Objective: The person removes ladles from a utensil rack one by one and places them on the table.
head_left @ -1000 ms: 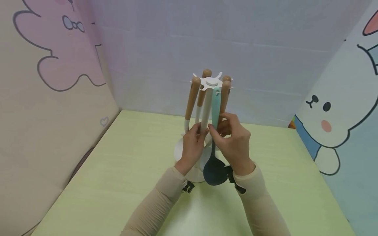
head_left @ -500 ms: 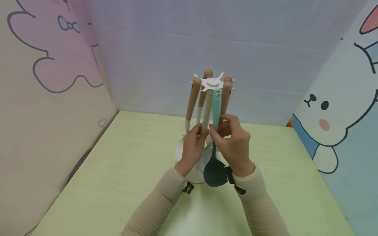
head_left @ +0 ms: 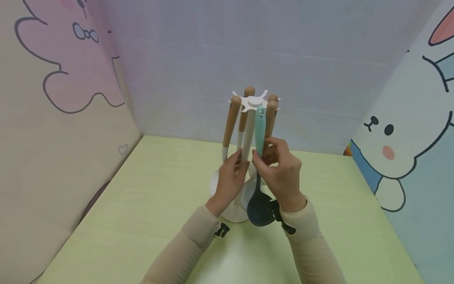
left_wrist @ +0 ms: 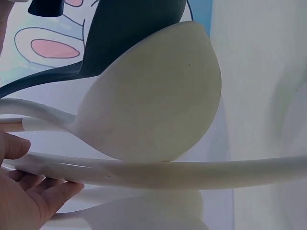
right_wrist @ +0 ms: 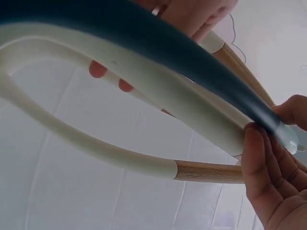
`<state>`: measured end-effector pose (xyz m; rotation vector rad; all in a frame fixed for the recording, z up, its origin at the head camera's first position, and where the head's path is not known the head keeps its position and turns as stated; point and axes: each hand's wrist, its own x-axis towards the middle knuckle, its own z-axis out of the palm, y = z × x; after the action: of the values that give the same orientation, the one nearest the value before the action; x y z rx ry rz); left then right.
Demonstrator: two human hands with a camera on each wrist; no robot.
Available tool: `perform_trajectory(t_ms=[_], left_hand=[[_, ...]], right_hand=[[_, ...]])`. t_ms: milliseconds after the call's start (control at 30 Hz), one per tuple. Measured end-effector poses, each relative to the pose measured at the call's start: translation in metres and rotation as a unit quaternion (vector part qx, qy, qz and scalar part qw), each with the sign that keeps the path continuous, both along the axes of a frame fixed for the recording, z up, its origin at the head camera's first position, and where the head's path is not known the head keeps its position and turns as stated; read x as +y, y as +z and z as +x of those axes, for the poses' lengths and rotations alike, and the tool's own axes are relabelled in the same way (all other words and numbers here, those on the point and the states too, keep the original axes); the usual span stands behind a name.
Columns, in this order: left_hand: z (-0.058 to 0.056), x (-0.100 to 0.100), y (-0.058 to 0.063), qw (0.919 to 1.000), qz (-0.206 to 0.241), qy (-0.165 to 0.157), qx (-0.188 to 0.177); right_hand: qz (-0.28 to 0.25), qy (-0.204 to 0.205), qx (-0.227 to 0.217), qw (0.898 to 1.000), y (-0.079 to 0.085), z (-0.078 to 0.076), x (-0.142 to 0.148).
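Desk point(head_left: 170, 177) is the big item, with our white rack point(head_left: 249, 134) standing on it. Four wooden-handled utensils point(head_left: 231, 126) hang round the rack. Ladle point(head_left: 260, 209), dark-bowled, is nearly upright on our side of it: bowl low by the white base point(head_left: 234, 215), top of the mint handle point(head_left: 260, 132) up at the hooks point(head_left: 265, 93). Our left hand point(head_left: 230, 179) grips the rack's pole point(left_wrist: 206, 175) between thumb and fingers, steadying it, we think. Our right hand point(head_left: 281, 169) pinches the ladle near the lower end of the mint handle. We read the step as hooking the ladle on; could be unhooking, one moment doesn't settle it. If hooking, next move calls for a small, careful shift to seat the hanging hole point(head_left: 261, 112) on a hook, pole held firm, weight checked before letting go. Can't tell at this size whether a hook is through the hole
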<state>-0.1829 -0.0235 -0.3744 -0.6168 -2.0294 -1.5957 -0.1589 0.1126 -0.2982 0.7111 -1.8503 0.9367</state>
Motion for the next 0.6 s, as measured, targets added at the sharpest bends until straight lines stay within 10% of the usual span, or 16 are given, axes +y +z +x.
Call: perform_trajectory(t_ms=[600], left_hand=[[0.012, -0.019, 0.033, 0.9719, -0.033, 0.066, 0.224]], right_hand=[[-0.009, 0.013, -0.004, 1.0, 0.006, 0.006, 0.004]])
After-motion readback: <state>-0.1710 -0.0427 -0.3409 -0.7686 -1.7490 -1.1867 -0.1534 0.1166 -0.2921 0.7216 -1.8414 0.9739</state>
